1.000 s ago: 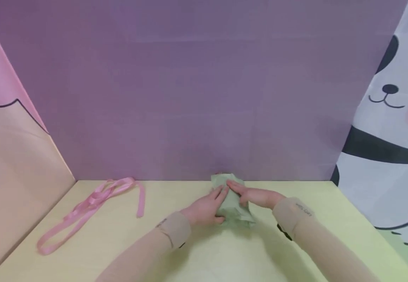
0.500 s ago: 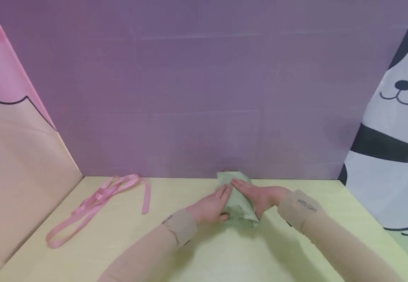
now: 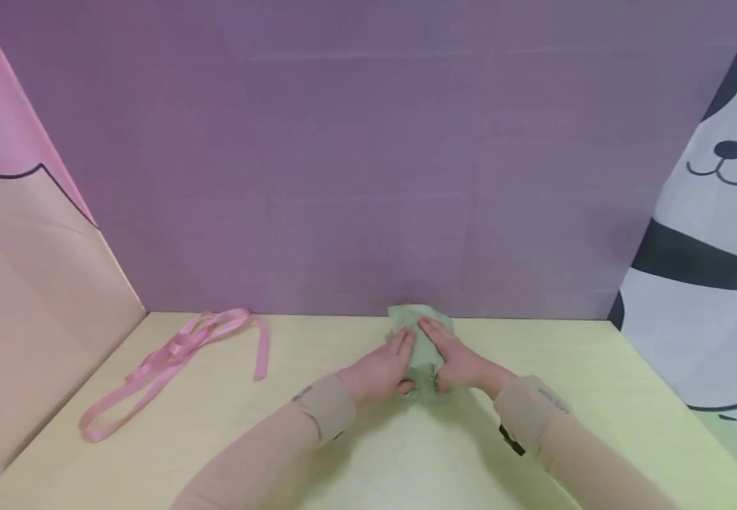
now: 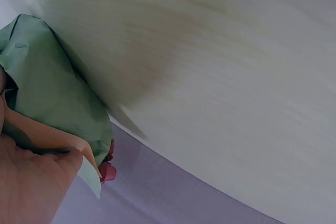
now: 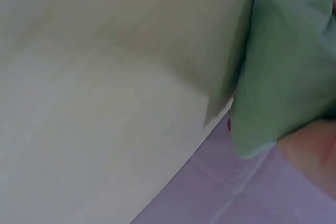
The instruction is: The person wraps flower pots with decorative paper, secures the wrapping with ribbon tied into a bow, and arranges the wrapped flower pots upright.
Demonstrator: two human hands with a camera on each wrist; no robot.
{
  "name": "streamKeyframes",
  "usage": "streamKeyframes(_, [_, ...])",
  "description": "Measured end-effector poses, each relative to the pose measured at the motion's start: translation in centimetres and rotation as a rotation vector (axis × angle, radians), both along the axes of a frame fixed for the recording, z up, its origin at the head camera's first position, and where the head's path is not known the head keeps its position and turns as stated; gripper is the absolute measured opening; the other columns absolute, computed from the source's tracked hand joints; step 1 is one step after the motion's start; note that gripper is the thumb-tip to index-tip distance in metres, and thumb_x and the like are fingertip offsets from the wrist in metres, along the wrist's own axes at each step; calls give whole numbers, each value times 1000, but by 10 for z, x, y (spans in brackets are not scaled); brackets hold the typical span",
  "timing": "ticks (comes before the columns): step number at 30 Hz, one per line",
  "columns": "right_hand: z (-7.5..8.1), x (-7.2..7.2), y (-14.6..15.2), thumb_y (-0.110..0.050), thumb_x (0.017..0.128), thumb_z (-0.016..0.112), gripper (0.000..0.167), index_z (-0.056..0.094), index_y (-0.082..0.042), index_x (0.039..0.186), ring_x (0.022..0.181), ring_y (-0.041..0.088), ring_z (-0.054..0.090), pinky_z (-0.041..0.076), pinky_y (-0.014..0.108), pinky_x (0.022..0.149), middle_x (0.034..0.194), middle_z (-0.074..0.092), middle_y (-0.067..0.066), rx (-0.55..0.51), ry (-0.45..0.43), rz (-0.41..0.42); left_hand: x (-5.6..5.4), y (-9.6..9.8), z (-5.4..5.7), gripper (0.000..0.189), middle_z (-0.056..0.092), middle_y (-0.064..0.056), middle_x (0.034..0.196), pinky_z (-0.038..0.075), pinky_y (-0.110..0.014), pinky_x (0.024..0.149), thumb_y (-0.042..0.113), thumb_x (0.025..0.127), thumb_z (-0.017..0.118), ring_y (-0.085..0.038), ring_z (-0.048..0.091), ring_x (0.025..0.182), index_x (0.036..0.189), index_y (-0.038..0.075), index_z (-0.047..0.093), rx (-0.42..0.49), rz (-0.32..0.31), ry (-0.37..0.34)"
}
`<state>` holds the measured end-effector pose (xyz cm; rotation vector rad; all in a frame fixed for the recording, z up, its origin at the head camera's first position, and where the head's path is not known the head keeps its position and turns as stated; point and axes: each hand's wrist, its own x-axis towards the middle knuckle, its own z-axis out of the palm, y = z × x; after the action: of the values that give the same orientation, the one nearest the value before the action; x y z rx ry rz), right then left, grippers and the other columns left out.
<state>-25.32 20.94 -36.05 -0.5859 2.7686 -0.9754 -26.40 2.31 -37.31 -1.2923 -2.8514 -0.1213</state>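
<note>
A small bouquet (image 3: 420, 354) in green wrapping paper lies near the table's far edge, between my hands. Red petals (image 4: 108, 172) peek out at its far end in the left wrist view. My left hand (image 3: 376, 370) grips the bouquet's left side, fingers over the top and thumb by the near end. Beside that hand a loose flap of paper shows a peach inner face (image 4: 44, 132). From the right, my right hand (image 3: 464, 365) holds the wrap, its fingers along the top and its thumb at the bunched near end. Its underside is hidden.
On the left of the pale yellow table (image 3: 406, 467) lies a loosely looped pink ribbon (image 3: 262, 354). A purple panel (image 3: 368, 177) rises behind the far edge. Side panels with a pink cartoon figure (image 3: 5, 142) and a panda (image 3: 699, 340) flank the table.
My right hand has shifted its hold on the wrapping, its thumb now tucked at the near end, which looks more bunched in. My left hand stays in place; the ribbon is unmoved.
</note>
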Motion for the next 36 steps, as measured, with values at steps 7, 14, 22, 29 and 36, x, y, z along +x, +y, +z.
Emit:
streamKeyframes(7, [-9, 5, -8, 18, 41, 57, 114, 18, 5, 148, 141, 42, 15, 31, 56, 107, 155, 17, 23, 15, 120, -124, 0, -1, 3, 86, 16, -29, 152, 33, -34, 111, 38, 93, 59, -34, 27, 140, 147, -8, 11, -15, -24, -17])
streamKeyframes(14, [-11, 5, -10, 15, 42, 59, 111, 20, 8, 146, 140, 43, 17, 24, 59, 110, 153, 18, 26, 36, 157, -81, -6, -12, 16, 112, 3, -26, 156, 25, -32, 115, 48, 80, 71, -31, 17, 144, 149, -5, 2, -68, -73, -172])
streamKeyframes(22, [-5, 4, -9, 13, 44, 58, 110, 20, 7, 147, 141, 44, 16, 23, 60, 110, 153, 18, 26, 50, 173, -89, -7, -6, 10, 105, 15, -30, 152, 32, -34, 112, 43, 81, 72, -36, 28, 139, 147, -10, 10, -43, -73, 3])
streamKeyframes(29, [-4, 5, -6, 15, 42, 55, 110, 21, 7, 146, 141, 43, 17, 22, 60, 111, 153, 19, 26, 11, 185, -118, -6, 2, 8, 100, 17, -30, 152, 35, -33, 110, 39, 83, 71, -35, 30, 138, 147, -10, 12, -17, -41, 30])
streamKeyframes(36, [-9, 6, -5, 11, 44, 59, 110, 18, 9, 146, 140, 45, 15, 22, 62, 109, 153, 16, 28, 30, 177, -65, -12, -3, 9, 67, 14, -19, 154, 29, -40, 113, 29, 96, 48, -28, 24, 141, 148, 0, 17, 404, 63, -552])
